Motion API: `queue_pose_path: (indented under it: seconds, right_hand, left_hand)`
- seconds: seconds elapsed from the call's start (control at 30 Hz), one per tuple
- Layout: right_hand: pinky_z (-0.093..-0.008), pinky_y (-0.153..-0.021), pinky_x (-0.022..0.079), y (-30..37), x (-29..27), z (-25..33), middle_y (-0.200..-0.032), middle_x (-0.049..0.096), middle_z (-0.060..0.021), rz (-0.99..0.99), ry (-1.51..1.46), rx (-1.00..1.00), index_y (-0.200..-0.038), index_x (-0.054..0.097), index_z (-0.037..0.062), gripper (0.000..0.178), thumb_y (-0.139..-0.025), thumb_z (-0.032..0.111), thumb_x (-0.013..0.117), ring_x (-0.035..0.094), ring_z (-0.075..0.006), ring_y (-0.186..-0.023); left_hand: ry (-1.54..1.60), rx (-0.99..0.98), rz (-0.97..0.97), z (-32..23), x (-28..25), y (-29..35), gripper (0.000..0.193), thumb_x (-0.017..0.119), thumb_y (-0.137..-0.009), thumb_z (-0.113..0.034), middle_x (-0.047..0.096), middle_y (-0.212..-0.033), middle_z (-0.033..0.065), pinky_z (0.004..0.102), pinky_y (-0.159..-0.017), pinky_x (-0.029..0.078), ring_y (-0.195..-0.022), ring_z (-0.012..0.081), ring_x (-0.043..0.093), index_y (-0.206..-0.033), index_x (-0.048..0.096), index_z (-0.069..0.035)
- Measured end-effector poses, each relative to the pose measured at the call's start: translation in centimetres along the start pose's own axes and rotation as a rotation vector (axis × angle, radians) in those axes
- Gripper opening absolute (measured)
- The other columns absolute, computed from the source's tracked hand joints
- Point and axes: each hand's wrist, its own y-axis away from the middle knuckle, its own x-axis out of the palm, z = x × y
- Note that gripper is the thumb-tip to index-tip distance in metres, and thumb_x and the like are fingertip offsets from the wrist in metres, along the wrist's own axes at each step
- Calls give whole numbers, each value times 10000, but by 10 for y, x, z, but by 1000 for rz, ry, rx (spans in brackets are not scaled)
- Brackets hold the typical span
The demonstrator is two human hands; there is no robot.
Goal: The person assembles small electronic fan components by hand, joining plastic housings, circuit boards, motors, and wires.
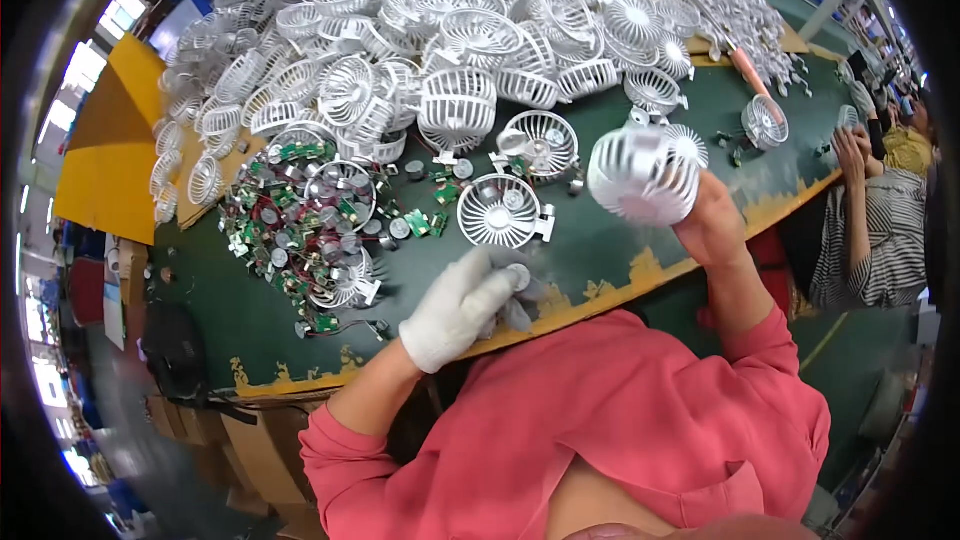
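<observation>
Fingers of the gloved left hand (452, 312) are bent around a small grey part (519, 278), a round piece with blurred flaps below it, held low over the near edge of the green table (590, 258). Bare fingers of the right hand (715, 222) grip a white fan cage (640, 180) by its lower right side, raised above the table; most of the fingertips are hidden behind it, so how firmly they press I cannot tell. That cage looks like thin moulded plastic: probably light and stiff, rather slick, with slender ribs that could bend or crack if squeezed in the middle. Its solid outer rim seems the safest hold. The grey part is likely light too, best pinched by its round body, as its flaps look bendable. Between the hands lies an open fan ring (497, 210), near a tangle of motors and green circuit boards (290, 225); a heap of white cages (470, 40) rises behind.
</observation>
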Motion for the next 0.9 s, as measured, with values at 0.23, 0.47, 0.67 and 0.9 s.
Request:
queue_pose_path:
  seconds: [0.23, 0.47, 0.67, 0.9]
  right_hand:
    - [-501, -967, 356, 34, 8, -17, -785, 561, -24, 484, 1509, -471, -853, 627, 103, 161, -741, 172, 721, 554, -225, -731]
    - [-493, -946, 369, 42, 14, -33, -794, 549, -21, 509, 1572, -567, -882, 632, 119, 291, -699, 308, 755, 554, -199, -741]
    - [-411, -783, 447, 37, 34, -37, -968, 599, -110, 432, 1402, -624, -1163, 594, 40, 599, -720, 418, 736, 576, -275, -861]
    - [-370, -731, 426, 40, 37, -37, -891, 610, -53, 332, 1484, -586, -1039, 638, 89, 375, -706, 228, 742, 569, -236, -796]
  left_hand:
    - [15, 24, -159, -2, 2, -4, 279, 453, -915, -163, 645, -947, 81, 171, -469, 355, -640, 55, 556, -1122, 523, 11]
    - [-12, 182, -84, 10, 19, -13, 451, 497, -910, -235, 640, -859, 86, 228, -578, 462, -648, 109, 586, -1264, 448, 39]
    - [-72, 189, 42, 33, 52, -34, 544, 531, -903, -228, 630, -824, 92, 265, -574, 490, -617, 129, 597, -1363, 342, -9]
    - [-596, 449, -117, 39, 60, -49, 657, 572, -885, -344, 640, -807, 136, 390, -686, 514, -727, 328, 645, -1391, 287, -36]
